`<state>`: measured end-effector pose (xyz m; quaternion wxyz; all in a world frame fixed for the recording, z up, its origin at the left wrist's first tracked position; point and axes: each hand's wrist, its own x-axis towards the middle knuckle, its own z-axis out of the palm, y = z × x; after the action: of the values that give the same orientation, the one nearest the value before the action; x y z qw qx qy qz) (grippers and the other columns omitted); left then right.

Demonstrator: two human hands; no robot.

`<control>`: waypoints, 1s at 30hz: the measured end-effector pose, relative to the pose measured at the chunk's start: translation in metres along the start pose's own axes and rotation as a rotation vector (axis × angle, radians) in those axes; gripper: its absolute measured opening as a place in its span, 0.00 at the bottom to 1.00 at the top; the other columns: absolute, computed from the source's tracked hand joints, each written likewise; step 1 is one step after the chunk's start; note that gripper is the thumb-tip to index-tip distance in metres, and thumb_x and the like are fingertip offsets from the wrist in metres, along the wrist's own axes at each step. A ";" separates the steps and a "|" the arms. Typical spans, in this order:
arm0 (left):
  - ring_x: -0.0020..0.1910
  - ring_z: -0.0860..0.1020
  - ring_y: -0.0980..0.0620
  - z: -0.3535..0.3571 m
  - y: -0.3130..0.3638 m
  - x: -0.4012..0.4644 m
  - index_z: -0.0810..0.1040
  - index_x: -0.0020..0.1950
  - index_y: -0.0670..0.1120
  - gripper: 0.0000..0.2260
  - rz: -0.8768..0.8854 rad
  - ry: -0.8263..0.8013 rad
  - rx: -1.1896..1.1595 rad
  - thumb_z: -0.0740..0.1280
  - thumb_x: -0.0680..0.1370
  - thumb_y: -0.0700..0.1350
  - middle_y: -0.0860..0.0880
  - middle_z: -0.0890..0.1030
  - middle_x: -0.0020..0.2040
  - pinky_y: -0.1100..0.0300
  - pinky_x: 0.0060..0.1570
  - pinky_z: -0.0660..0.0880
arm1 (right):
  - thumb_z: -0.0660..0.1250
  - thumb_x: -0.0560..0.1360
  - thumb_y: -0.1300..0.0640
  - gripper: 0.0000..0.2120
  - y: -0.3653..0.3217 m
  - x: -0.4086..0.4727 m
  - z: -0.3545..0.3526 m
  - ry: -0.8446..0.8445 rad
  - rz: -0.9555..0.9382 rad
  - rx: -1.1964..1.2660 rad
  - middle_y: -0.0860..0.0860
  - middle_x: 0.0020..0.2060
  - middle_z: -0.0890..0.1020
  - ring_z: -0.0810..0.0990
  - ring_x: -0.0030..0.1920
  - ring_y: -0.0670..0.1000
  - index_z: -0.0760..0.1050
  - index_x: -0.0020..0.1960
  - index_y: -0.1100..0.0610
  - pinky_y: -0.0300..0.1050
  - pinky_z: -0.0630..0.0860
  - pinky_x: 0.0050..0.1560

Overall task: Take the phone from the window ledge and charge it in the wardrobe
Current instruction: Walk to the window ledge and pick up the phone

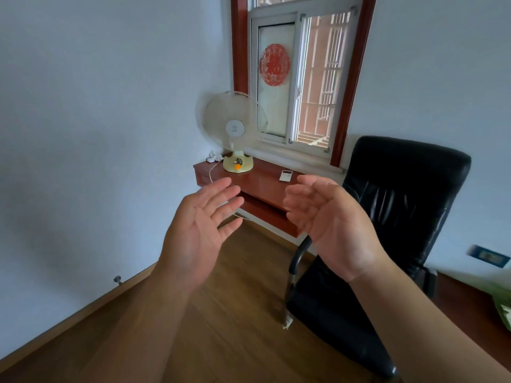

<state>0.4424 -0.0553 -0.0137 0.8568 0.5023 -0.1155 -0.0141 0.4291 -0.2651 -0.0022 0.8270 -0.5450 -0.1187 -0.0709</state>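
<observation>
A small white phone point(285, 175) lies flat on the reddish wooden ledge point(260, 181) under the window point(298, 78). My left hand point(199, 230) is raised in front of me, palm up, fingers spread, holding nothing. My right hand point(329, 219) is raised beside it, palm facing inward, fingers loosely apart and empty. Both hands hover in the air well short of the ledge; the right fingertips overlap the ledge just below the phone in view. No wardrobe is in view.
A white table fan point(235, 131) on a yellow base stands at the ledge's left end, with a thin white cord point(211, 172) hanging off. A black office chair point(381, 230) stands right of the ledge. Wooden floor point(235, 313) lies below; a wall socket point(488, 256) is at right.
</observation>
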 end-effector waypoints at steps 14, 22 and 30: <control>0.60 0.79 0.52 -0.084 0.002 0.161 0.77 0.63 0.48 0.23 -0.006 0.027 0.035 0.59 0.73 0.57 0.50 0.83 0.59 0.50 0.59 0.72 | 0.67 0.71 0.48 0.14 0.072 0.163 0.015 0.017 -0.024 -0.114 0.56 0.47 0.85 0.83 0.49 0.54 0.83 0.51 0.55 0.49 0.77 0.50; 0.60 0.80 0.50 -0.092 -0.038 0.271 0.78 0.62 0.47 0.22 -0.028 0.035 0.042 0.60 0.73 0.55 0.48 0.84 0.59 0.51 0.56 0.73 | 0.65 0.76 0.51 0.12 0.114 0.258 -0.025 0.050 0.017 -0.122 0.54 0.47 0.85 0.82 0.49 0.54 0.82 0.52 0.56 0.48 0.77 0.51; 0.58 0.81 0.49 -0.097 -0.090 0.413 0.79 0.61 0.47 0.18 -0.146 0.069 0.065 0.56 0.80 0.53 0.48 0.84 0.58 0.50 0.56 0.73 | 0.63 0.78 0.53 0.12 0.155 0.388 -0.085 0.125 0.109 -0.104 0.55 0.45 0.85 0.82 0.46 0.53 0.81 0.52 0.59 0.50 0.77 0.51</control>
<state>0.8732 -0.0742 -0.0608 0.8403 0.5369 -0.0495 -0.0557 0.8500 -0.2768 -0.0648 0.8059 -0.5875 -0.0332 -0.0659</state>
